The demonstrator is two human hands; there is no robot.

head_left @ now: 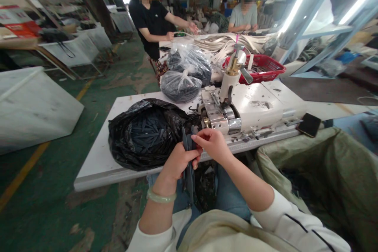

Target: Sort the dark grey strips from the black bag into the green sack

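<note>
Several flat dark grey strips (189,183) are gripped upright in my left hand (180,161), its fingers wrapped round them. My right hand (211,143) pinches the upper part of the same strips, thumb and forefinger against them. Just left of my hands lies a black plastic bag (118,145), open at the top and full of similar dark strips (149,132). Behind my right hand stands a machine (217,120) with metal rollers and a white post (228,86). What the strips are for or made of, I cannot make out.
Tied clear bags (181,86) of dark pieces and a red basket (265,67) stand farther back. A phone (309,125) lies at the table's right edge. A green sack (274,153) hangs open at my right. Two people (150,19) work beyond the table. A white bin (35,106) stands left.
</note>
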